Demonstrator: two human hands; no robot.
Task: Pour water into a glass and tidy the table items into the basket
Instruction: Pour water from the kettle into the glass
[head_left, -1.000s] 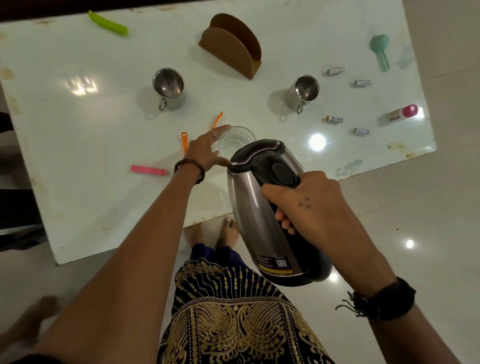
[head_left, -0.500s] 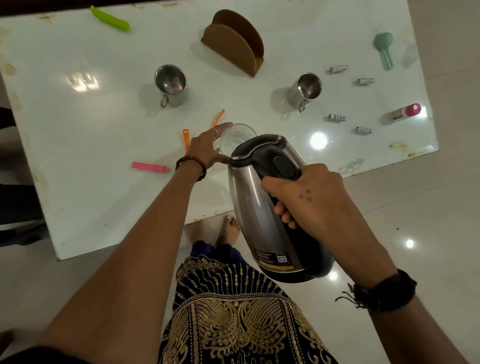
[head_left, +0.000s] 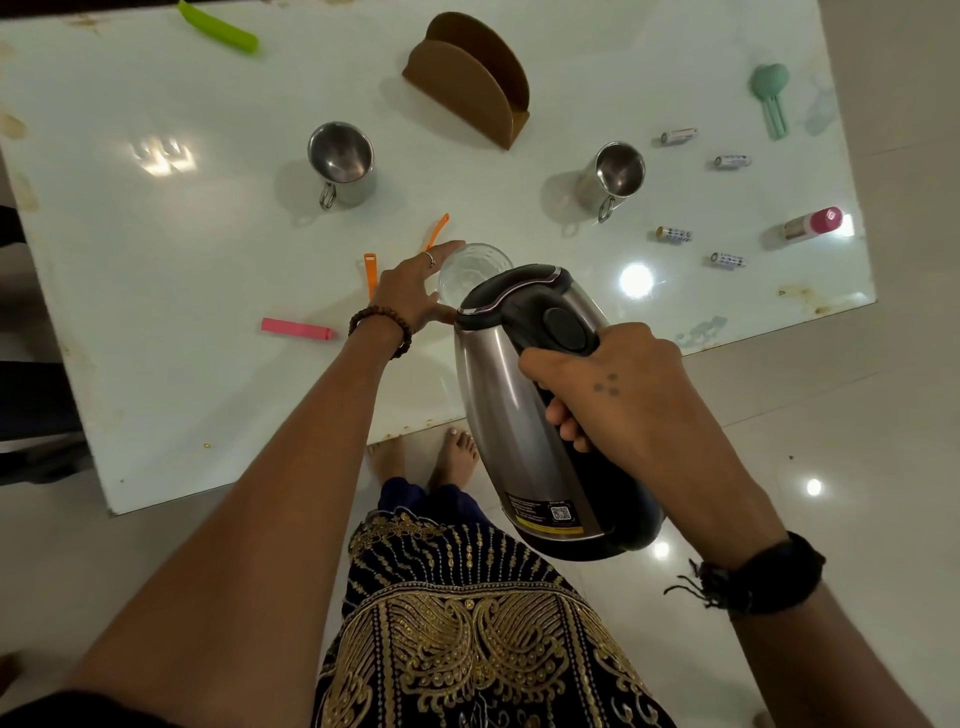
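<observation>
A clear glass (head_left: 474, 267) stands on the white table (head_left: 156, 291) near its front edge. My left hand (head_left: 410, 291) is curled around the glass's left side, thumb and fingers touching it. My right hand (head_left: 605, 395) grips the black handle of a steel electric kettle (head_left: 524, 395), tilted forward with its lid end over the glass's near rim. The spout and any water are hidden behind the kettle's lid. No basket is in view.
Two steel mugs (head_left: 343, 163) (head_left: 615, 174) stand mid-table behind a brown napkin holder (head_left: 467, 78). Pink (head_left: 296, 330), orange (head_left: 370, 273) and green (head_left: 218, 26) clips, several batteries (head_left: 674, 234), a pink-capped tube (head_left: 813, 224) and a mint-green tool (head_left: 771, 98) lie scattered. My bare feet (head_left: 452, 457) stand under the edge.
The kettle has stayed tilted over the glass and edged slightly upward toward it. My left hand has kept its hold on the glass. The view has shifted a little.
</observation>
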